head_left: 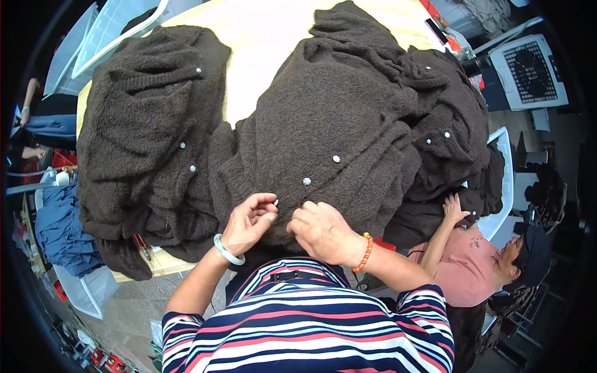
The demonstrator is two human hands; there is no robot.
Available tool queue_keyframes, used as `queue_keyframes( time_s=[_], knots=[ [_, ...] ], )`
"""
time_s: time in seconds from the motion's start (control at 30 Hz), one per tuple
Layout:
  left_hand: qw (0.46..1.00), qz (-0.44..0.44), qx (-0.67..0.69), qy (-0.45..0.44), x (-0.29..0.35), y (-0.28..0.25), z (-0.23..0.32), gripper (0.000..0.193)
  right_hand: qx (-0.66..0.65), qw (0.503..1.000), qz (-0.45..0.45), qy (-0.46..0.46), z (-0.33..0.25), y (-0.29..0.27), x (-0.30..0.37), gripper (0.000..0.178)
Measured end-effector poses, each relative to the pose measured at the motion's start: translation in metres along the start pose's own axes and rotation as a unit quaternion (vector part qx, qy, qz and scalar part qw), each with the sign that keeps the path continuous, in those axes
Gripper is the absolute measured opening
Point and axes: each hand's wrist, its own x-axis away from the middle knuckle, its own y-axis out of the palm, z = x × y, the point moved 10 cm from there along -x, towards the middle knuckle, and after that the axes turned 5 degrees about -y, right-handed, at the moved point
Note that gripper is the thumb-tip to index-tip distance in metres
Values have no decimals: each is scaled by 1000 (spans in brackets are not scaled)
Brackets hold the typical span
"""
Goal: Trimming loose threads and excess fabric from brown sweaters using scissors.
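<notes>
A dark brown knit garment [336, 105] lies spread in front of me, its near part close to my body. Two shiny round buttons, a farther one [336, 159] and a nearer one [306, 181], show on it. My left hand [244, 225], with a pale bangle at its wrist, is closed in a pinch on a small shiny button [276, 202] above the knit. Close beside it, my right hand [324, 231] rests over the garment's near part, back up, fingers curled down. An orange bead bracelet circles that wrist. Whatever those fingertips hold is hidden.
Brown knit garments with shiny buttons lie heaped to the left [146, 99] and right [457, 115] on the yellow table [249, 50]. A person in pink [463, 264] works at the right, one hand on the knit. Blue cloth [65, 230] fills a bin at the left.
</notes>
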Motion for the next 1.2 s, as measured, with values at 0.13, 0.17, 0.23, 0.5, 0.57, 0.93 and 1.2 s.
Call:
queue_keyframes(
  time_s=[0.13,0.17,0.23,0.5,0.57,0.93,1.2],
  knots=[
    [959,53,-262,97,-18,6,25,16,134,988,50,-50,-26,-6,-9,6],
    [936,48,-324,132,-19,14,36,13,146,986,73,-44,-30,-12,-11,7],
    [930,27,-338,143,-20,19,37,15,166,982,82,-40,-32,-9,-10,10],
    [944,-11,-306,126,-32,16,21,9,35,995,98,-5,-11,6,-3,13],
    [983,-33,-178,-29,-36,6,-10,6,3,993,118,9,-3,10,1,14],
    [980,-118,140,-78,-19,15,-1,13,-23,976,206,71,10,-14,4,20],
    [981,-119,129,-76,-14,17,5,17,19,984,176,36,11,-10,3,29]
  ],
)
